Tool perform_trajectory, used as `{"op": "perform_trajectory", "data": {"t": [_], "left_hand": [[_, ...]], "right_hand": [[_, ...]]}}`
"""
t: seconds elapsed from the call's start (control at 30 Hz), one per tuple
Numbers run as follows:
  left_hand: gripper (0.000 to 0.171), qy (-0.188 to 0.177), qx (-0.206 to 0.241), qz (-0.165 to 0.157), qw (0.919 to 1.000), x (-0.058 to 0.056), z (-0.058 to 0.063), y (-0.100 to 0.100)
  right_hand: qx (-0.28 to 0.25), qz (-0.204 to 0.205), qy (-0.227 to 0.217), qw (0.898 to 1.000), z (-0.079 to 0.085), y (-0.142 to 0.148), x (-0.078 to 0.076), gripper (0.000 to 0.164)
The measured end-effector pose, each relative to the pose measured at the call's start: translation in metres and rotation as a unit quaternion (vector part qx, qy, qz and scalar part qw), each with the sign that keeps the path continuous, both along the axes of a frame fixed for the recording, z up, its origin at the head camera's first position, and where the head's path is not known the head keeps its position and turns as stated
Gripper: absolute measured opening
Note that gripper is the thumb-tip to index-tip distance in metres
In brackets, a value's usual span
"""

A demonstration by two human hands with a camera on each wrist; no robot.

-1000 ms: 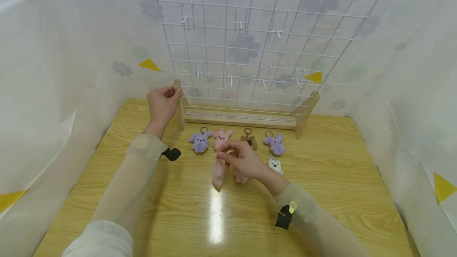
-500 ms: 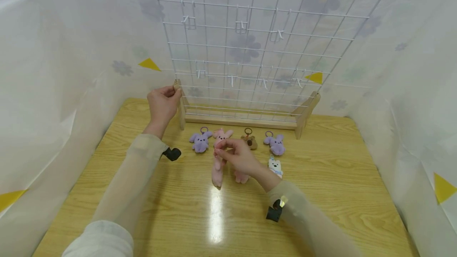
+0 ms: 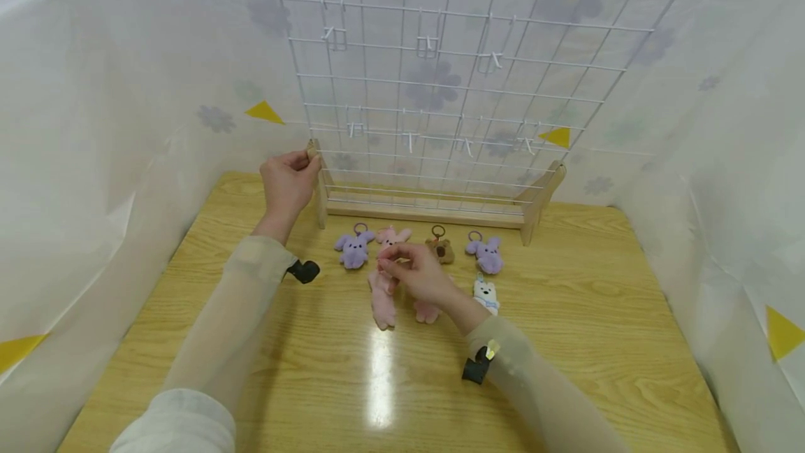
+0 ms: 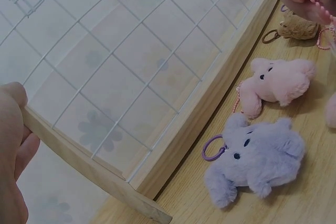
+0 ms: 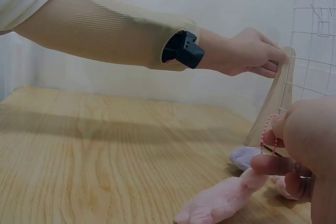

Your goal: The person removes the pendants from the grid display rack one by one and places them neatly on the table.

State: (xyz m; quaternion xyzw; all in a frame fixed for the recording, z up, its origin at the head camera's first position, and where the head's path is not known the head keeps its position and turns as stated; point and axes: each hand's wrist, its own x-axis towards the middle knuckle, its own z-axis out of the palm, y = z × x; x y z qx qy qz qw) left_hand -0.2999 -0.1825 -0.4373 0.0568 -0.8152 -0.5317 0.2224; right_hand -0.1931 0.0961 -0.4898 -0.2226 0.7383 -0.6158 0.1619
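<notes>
My left hand (image 3: pixel 286 184) pinches the top of the left wooden upright (image 3: pixel 319 191) of a wire grid stand. Between thumb and forefinger, my right hand (image 3: pixel 423 277) grips the pink bead chain (image 4: pixel 315 2) of a pink plush keychain (image 3: pixel 381 303). That plush dangles below the fingers; whether its lower end touches the table cannot be told. Behind the right hand lies another pink plush bunny (image 3: pixel 391 238), partly covered. A further pink plush (image 3: pixel 427 312) shows under the palm, mostly hidden. Left of them is a purple plush bunny (image 4: pixel 262 156) with a purple ring.
A brown plush bear (image 3: pixel 443 250), a second purple bunny (image 3: pixel 488 255) and a white plush bear (image 3: pixel 486 294) lie on the wooden table (image 3: pixel 302 369). Behind them rises the white wire grid, bearing several white hooks (image 3: pixel 495 61). Pale sheeting (image 3: pixel 711 124) encloses the sides and back.
The right hand has shifted slightly left and away from me, and the pink plush hanging from it has turned, showing a broader side. The left hand keeps its hold on the upright.
</notes>
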Motion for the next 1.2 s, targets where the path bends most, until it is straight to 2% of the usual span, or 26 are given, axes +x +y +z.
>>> {"op": "perform_trajectory", "data": {"t": [0.23, 0.5, 0.77, 1.03, 1.2], "left_hand": [[0.031, -0.001, 0.000, -0.001, 1.0000, 0.000, 0.000, 0.000], [0.030, -0.004, 0.003, -0.002, 1.0000, 0.000, 0.000, 0.000], [0.029, -0.002, -0.002, -0.001, 1.0000, 0.001, 0.000, 0.001], [0.029, 0.003, -0.011, 0.001, 0.9999, 0.001, 0.000, 0.001], [0.031, 0.000, -0.012, 0.000, 0.9999, 0.001, -0.001, 0.000]], "right_hand": [[0.015, -0.003, -0.010, 1.000, -0.003, 0.006, -0.004, 0.018], [0.088, -0.009, 0.049, 0.995, 0.000, 0.016, -0.008, 0.017], [0.145, -0.011, 0.065, 0.987, -0.001, 0.022, -0.015, 0.015], [0.171, 0.000, 0.096, 0.981, -0.006, 0.024, -0.022, 0.013], [0.181, 0.005, 0.094, 0.979, -0.008, 0.025, -0.022, 0.014]]}}
